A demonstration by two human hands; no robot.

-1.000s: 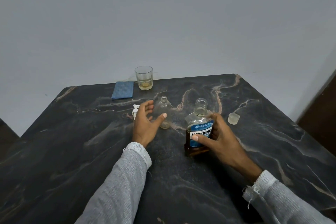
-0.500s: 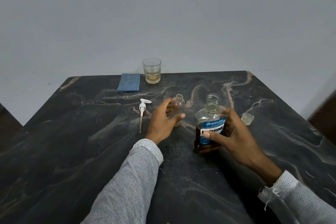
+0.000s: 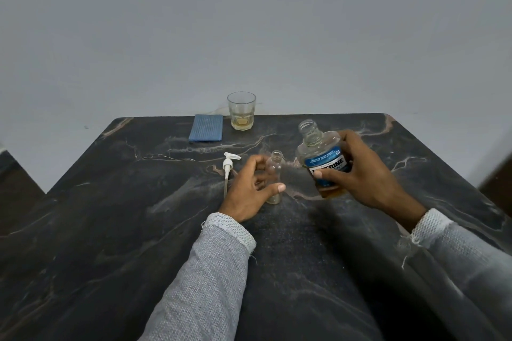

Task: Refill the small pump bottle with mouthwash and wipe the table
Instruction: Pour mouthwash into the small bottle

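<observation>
A small clear bottle (image 3: 275, 167) stands upright and uncapped on the dark marble table (image 3: 110, 230). My left hand (image 3: 249, 191) curls around it, thumb and fingers on either side. My right hand (image 3: 357, 174) grips the open mouthwash bottle (image 3: 318, 152), lifted off the table and tilted left, neck toward the small bottle. Amber liquid sits low in the mouthwash bottle. The white pump head (image 3: 228, 167) with its tube lies flat just left of my left hand.
A folded blue cloth (image 3: 206, 128) lies at the table's far edge, beside a glass tumbler (image 3: 241, 111) holding a little yellowish liquid. A plain grey wall rises behind the table. The table's corners are cut off at the far left and right.
My right hand has lifted the mouthwash bottle off the table and tilted it left. My left hand has closed in around the small bottle. The bottle's cap on the right has gone out of sight.
</observation>
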